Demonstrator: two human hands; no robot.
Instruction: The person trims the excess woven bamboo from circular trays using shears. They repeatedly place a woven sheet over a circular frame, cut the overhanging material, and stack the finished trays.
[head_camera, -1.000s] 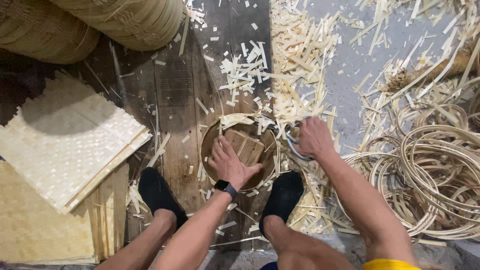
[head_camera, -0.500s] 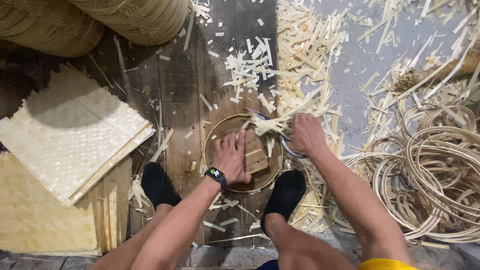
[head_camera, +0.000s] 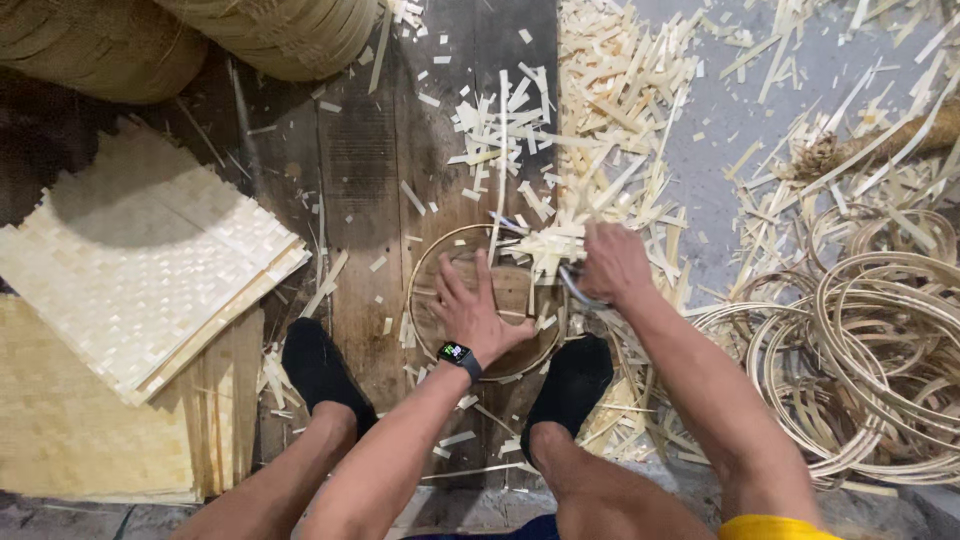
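Observation:
A small round woven bamboo basket (head_camera: 432, 262) lies on the wooden floor between my two black-socked feet. My left hand (head_camera: 472, 310), with a black watch on the wrist, presses flat inside it, fingers spread. My right hand (head_camera: 612, 262) is at the basket's right rim, closed around the handles of metal shears (head_camera: 572, 288). The blades sit among pale strip ends (head_camera: 545, 245) that stick out over the rim.
A stack of woven bamboo mats (head_camera: 140, 270) lies to the left. Coiled bamboo hoops (head_camera: 880, 330) pile up on the right. Cut strip scraps (head_camera: 610, 110) litter the floor ahead. Two large woven baskets (head_camera: 270, 30) stand at the top left.
The view has shifted a little. My left hand has spread flatter inside the basket, and my right hand has moved up along the rim among the strip ends.

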